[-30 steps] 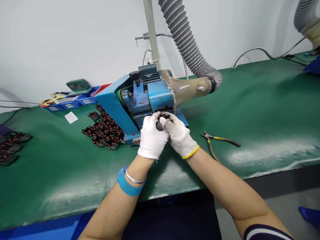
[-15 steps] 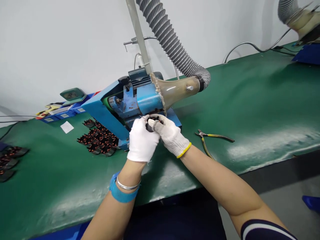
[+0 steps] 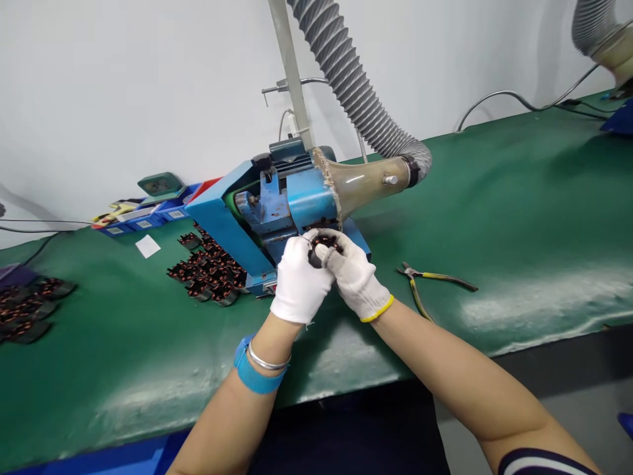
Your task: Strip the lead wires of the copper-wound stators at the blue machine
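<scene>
Both hands wear white gloves and meet in front of the blue machine (image 3: 277,198). My left hand (image 3: 298,284) and my right hand (image 3: 353,276) pinch together a small black coil part with copper winding (image 3: 326,244), held just below the machine's opening. Fingers of both hands are closed round the part, which is mostly hidden by them. A blue band and a metal bangle sit on my left wrist.
A pile of similar coil parts (image 3: 210,274) lies left of the machine, more coil parts (image 3: 27,307) at the far left. Yellow-handled pliers (image 3: 430,284) lie to the right on the green mat (image 3: 519,218). A grey ribbed hose (image 3: 356,86) feeds a funnel (image 3: 368,181). Blue bins (image 3: 143,214) stand behind.
The hands stay clasped on the coil part at the machine's front, with only small finger shifts. The view has swung slightly left and then back.
</scene>
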Demonstrator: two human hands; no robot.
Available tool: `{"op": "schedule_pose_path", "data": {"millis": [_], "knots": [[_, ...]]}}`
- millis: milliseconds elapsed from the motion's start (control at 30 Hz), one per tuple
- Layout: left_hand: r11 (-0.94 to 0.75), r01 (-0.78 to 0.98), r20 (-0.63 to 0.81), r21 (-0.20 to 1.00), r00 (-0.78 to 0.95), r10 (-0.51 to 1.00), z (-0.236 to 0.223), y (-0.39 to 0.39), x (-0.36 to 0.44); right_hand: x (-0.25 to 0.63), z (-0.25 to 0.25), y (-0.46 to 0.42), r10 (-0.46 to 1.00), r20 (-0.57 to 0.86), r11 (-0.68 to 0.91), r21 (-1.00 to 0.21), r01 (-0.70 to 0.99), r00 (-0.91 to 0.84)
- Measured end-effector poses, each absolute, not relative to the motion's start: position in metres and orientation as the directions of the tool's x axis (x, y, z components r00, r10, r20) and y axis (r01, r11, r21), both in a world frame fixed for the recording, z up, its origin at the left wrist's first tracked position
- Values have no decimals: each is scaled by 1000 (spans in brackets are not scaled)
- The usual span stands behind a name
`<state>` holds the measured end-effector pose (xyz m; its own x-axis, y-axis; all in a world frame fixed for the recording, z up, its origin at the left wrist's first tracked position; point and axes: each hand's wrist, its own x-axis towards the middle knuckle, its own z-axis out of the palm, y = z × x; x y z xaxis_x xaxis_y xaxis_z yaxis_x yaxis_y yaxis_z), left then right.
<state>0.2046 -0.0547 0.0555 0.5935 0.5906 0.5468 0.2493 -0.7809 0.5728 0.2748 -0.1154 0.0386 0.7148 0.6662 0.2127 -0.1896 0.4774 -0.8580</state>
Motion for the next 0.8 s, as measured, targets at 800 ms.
{"op": "schedule_pose_path", "data": {"millis": [800], "knots": [[353,-162,-20,922,888,460,48,-30,135,274,43,-142,563,825,378,-213,901,-41]]}}
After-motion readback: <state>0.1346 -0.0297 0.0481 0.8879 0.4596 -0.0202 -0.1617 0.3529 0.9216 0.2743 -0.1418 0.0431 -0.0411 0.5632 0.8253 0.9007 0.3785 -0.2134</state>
